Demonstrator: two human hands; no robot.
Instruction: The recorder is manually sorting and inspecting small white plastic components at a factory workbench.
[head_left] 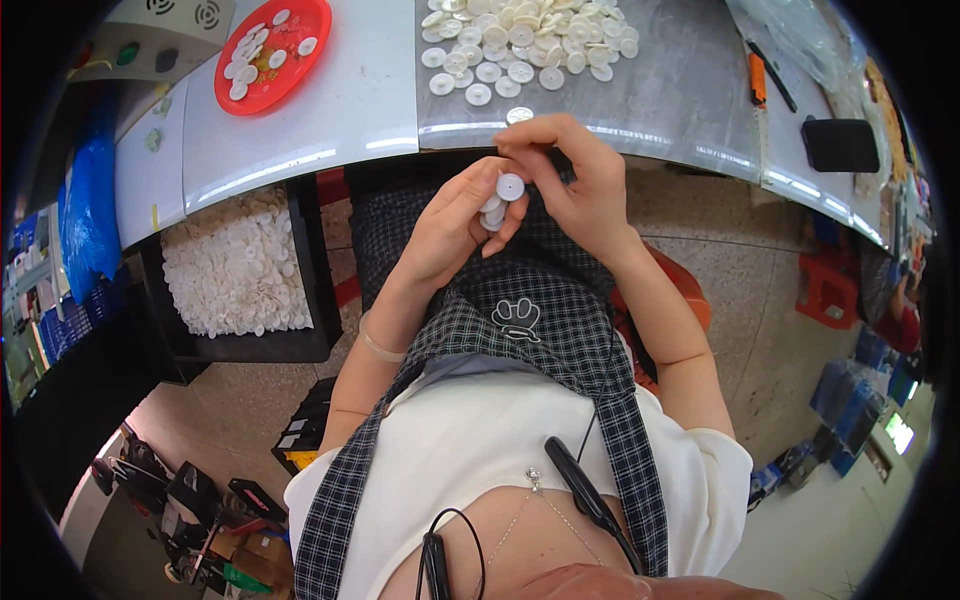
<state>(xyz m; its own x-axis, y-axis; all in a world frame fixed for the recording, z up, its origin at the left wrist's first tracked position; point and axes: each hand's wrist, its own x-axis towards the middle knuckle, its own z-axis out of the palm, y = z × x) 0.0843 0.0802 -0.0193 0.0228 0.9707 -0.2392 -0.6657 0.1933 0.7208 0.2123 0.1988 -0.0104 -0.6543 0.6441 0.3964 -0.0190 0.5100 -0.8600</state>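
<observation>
My left hand is closed around several small white round discs with raised centres. One disc faces up at its fingertips, and others are stacked below it in the fingers. Close against it, my right hand has its thumb and index finger bent together beside the top disc. Whatever sits between those fingertips, if anything, is too small or hidden to tell. Just beyond the hands, a single white disc lies near the table's front edge. Behind it a large heap of similar discs covers part of the grey table top.
At the far left a red plate carries some discs. Below the table's left part, a black crate is full of white pieces. To the right lie an orange-and-black tool, a dark phone-like slab and clear plastic.
</observation>
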